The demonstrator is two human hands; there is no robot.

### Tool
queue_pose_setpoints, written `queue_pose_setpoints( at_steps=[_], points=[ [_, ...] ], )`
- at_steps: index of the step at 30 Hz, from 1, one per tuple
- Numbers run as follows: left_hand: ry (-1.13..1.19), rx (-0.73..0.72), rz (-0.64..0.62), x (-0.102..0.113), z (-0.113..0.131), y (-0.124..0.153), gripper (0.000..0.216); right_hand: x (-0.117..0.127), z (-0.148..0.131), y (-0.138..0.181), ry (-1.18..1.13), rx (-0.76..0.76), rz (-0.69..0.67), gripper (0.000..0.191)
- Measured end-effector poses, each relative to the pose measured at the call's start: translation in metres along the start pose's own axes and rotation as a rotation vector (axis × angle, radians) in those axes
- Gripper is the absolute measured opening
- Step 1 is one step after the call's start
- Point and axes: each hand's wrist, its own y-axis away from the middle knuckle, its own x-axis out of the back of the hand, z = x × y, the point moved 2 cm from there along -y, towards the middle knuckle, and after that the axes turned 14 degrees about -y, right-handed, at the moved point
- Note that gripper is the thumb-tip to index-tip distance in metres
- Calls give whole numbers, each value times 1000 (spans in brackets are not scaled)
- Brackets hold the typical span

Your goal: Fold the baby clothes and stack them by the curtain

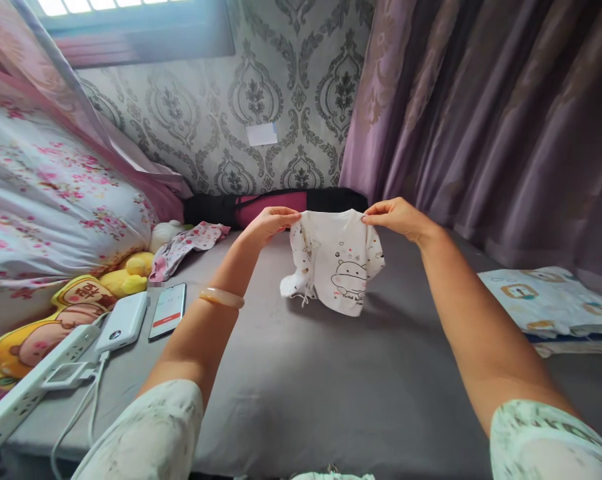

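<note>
A small white baby shirt point(338, 257) hangs upright between my two hands over the grey bed sheet point(281, 387). It has long patterned sleeves, a tie at its left side and a cartoon animal printed on the front. My left hand point(275, 221) pinches the shirt's left shoulder between thumb and fingers. At the opposite shoulder, my right hand point(395, 217) grips the cloth the same way. The shirt's lower edge hangs close to the sheet; whether it touches I cannot tell.
On the left lie a phone point(167, 311), a white power bank point(123, 321) with cables, a power strip point(35, 383), plush toys point(128, 273) and a pink-patterned cloth point(188, 248). Folded printed cloths point(551, 303) rest at right. A black and maroon roll point(275, 203) lies along the wall.
</note>
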Motion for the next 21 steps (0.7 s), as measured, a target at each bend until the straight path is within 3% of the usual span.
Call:
queue_pose_setpoints(
  at_steps=[7, 21],
  points=[
    [9, -45, 44, -5, 0, -4, 30, -2, 8, -4, -36, 30, 122, 23],
    [-48, -220, 165, -25, -17, -6, 28, -11, 27, 3, 86, 119, 207, 31]
  ],
)
